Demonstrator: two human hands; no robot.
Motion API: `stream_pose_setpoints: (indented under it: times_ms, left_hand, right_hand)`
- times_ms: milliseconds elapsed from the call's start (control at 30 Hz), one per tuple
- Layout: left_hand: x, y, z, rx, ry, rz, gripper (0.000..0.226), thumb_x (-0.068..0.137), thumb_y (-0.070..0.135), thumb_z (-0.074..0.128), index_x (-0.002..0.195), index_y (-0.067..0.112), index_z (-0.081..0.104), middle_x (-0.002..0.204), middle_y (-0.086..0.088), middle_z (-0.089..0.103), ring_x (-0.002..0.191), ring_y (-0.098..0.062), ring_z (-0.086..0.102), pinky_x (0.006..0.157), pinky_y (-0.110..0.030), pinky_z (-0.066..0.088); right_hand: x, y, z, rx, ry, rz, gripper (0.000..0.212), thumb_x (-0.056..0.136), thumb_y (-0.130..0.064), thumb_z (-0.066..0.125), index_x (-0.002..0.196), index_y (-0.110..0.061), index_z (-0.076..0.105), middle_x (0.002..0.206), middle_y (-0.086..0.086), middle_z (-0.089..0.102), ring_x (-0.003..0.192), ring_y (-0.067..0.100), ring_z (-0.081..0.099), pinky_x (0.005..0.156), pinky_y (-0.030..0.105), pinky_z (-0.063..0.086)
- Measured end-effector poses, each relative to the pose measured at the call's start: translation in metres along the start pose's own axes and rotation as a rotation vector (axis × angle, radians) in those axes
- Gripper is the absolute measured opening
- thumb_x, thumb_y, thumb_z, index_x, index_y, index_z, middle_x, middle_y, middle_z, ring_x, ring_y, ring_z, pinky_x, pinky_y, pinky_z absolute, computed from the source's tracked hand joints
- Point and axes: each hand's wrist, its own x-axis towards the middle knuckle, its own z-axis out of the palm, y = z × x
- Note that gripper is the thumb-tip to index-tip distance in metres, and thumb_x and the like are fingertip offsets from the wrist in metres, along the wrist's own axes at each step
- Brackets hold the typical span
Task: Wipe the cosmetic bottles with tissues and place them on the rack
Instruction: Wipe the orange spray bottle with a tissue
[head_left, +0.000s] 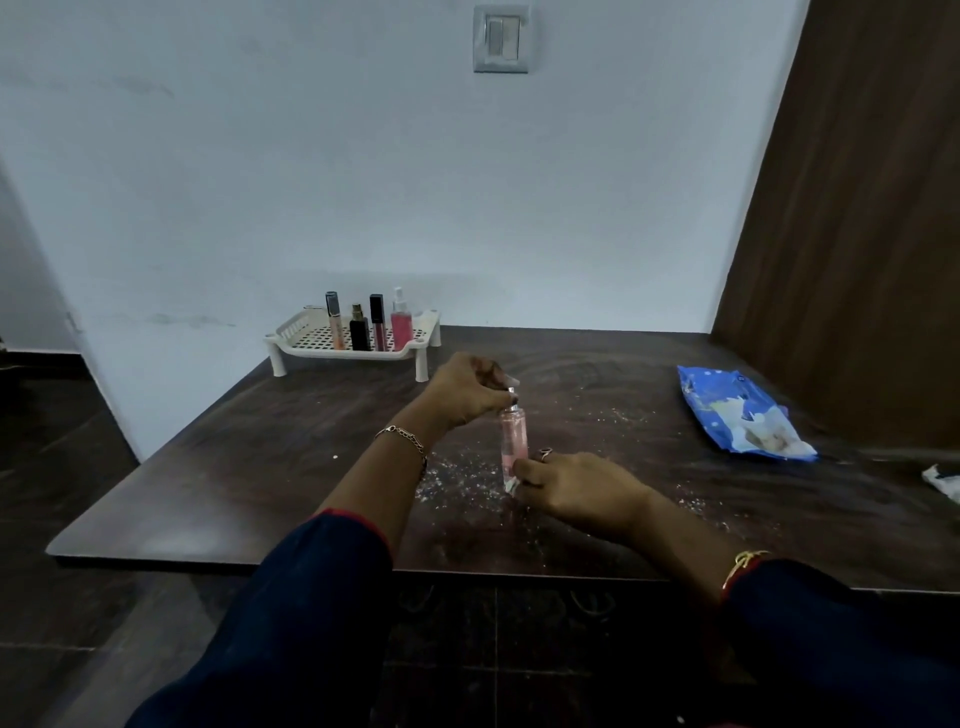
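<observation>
A clear bottle of pink liquid (514, 436) stands upright on the dark wooden table (260, 467), near its middle. My left hand (467, 387) pinches the bottle's silver top from the left. My right hand (576, 488) grips the bottle's base together with a bit of white tissue (509, 486). A white perforated rack (306, 338) stands at the table's back left. On it stand several cosmetics: a slim tube, a black bottle (359, 330), a dark-capped lip gloss and a pink spray bottle (401, 319).
A blue tissue packet (737, 410) lies open at the right of the table. White tissue crumbs (457, 478) are scattered around my hands. A crumpled white scrap (943, 480) lies at the right edge. A brown wooden panel rises at the right; the white wall is behind.
</observation>
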Motion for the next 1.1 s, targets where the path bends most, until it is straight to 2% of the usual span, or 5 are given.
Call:
stream_pose_setpoints:
  times_ms: [133,267,533,667,1100]
  left_hand:
    - [-0.001,0.001,0.0,-0.021,-0.019,-0.003,0.011,0.074,-0.002,0.073,0.082,0.004,0.069,0.096,-0.023,0.071,0.091,-0.033,0.068,0.087,-0.042,0.055]
    - [-0.003,0.0,-0.003,-0.026,-0.022,0.001,0.01,0.075,-0.002,0.073,0.083,0.0,0.068,0.094,-0.024,0.07,0.085,-0.029,0.067,0.088,-0.042,0.055]
    - [-0.01,-0.01,0.006,-0.126,0.081,0.065,0.024,0.076,-0.005,0.071,0.066,0.014,0.059,0.09,-0.01,0.07,0.068,-0.005,0.064,0.07,-0.018,0.056]
    - [-0.006,-0.007,0.019,-0.072,0.1,0.092,0.023,0.072,0.001,0.077,0.069,0.019,0.062,0.09,-0.014,0.071,0.079,-0.017,0.064,0.082,-0.03,0.055]
    - [-0.01,-0.012,0.027,-0.001,0.21,0.037,0.014,0.074,0.009,0.077,0.086,0.014,0.071,0.081,-0.004,0.071,0.083,-0.02,0.069,0.086,-0.039,0.057]
  right_hand:
    - [0.014,0.012,-0.002,0.105,0.14,0.129,0.039,0.093,-0.024,0.035,0.121,-0.01,0.058,0.117,0.014,0.059,0.095,0.033,0.061,0.072,0.04,0.053]
    - [0.023,0.015,-0.016,0.247,0.281,0.29,0.032,0.077,-0.006,0.07,0.107,-0.015,0.064,0.106,0.007,0.06,0.074,0.027,0.061,0.053,0.036,0.052]
    - [0.008,0.002,-0.002,0.185,0.154,0.172,0.021,0.087,-0.017,0.058,0.106,-0.011,0.062,0.105,0.008,0.061,0.072,0.028,0.062,0.048,0.036,0.051]
    - [0.001,-0.004,-0.003,0.024,0.072,-0.011,0.018,0.077,-0.019,0.07,0.094,-0.013,0.069,0.105,0.007,0.065,0.07,0.02,0.062,0.039,0.027,0.044]
    - [0.003,-0.016,-0.005,0.094,0.138,0.19,0.02,0.088,-0.02,0.06,0.105,-0.01,0.06,0.109,0.008,0.056,0.08,0.028,0.06,0.053,0.036,0.048]
